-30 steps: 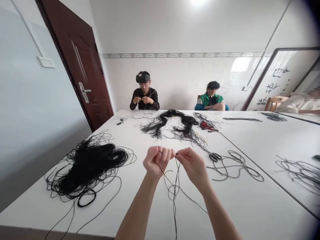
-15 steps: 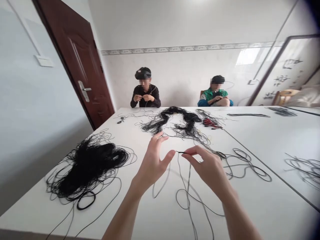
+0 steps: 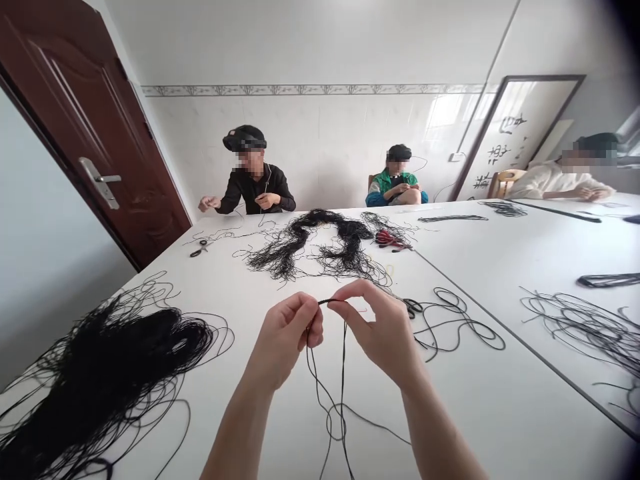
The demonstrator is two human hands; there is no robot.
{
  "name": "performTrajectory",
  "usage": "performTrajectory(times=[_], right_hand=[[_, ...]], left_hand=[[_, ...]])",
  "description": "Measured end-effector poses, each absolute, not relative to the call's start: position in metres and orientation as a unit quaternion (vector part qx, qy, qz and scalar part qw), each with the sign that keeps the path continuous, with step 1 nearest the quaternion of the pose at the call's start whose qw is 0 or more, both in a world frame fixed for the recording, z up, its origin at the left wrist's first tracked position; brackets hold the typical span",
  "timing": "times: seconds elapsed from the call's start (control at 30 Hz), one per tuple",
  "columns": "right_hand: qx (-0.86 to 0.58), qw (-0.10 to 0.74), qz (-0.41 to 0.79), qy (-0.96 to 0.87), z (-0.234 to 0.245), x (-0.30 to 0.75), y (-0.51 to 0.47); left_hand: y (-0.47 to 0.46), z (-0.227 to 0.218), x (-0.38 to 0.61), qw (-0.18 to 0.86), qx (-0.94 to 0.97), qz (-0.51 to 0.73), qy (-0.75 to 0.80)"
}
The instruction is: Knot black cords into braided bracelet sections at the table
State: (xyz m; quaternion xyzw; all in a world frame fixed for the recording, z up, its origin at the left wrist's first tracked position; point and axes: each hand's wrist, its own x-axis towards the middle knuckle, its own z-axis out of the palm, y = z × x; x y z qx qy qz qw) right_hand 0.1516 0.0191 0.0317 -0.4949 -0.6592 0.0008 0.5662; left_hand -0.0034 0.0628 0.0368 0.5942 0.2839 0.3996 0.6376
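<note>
Between my two hands runs a short, thicker stretch of black cord. My left hand is closed, thumb and fingers pinching its left end. With thumb and forefinger, my right hand pinches the right end. Loose strands of the cord hang from both hands to the table and cross in a small loop. A large tangled heap of black cord lies to the left of my left hand. Beyond my hands, more black cord is spread in an arch.
The white table has a seam on the right. Red-handled scissors and black scissors lie farther back. Loose cord is at the right. Across the table sit a person in black, one in green and one in white.
My left hand, open before, has closed on the left end of the cord. The view has turned right, bringing a third person in. The person in black has reached one hand out sideways.
</note>
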Motion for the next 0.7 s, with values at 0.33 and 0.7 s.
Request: performTrajectory(times=[0.33, 0.7], right_hand=[[-0.406, 0.619, 0.043, -0.671, 0.015, 0.151, 0.039], [-0.360, 0.598, 0.080, -0.711, 0.016, 0.144, 0.032]], left_hand=[[0.066, 0.041, -0.005, 0.563, 0.571, 0.487, 0.346], [0.050, 0.041, -0.007, 0.477, 0.596, 0.524, 0.378]])
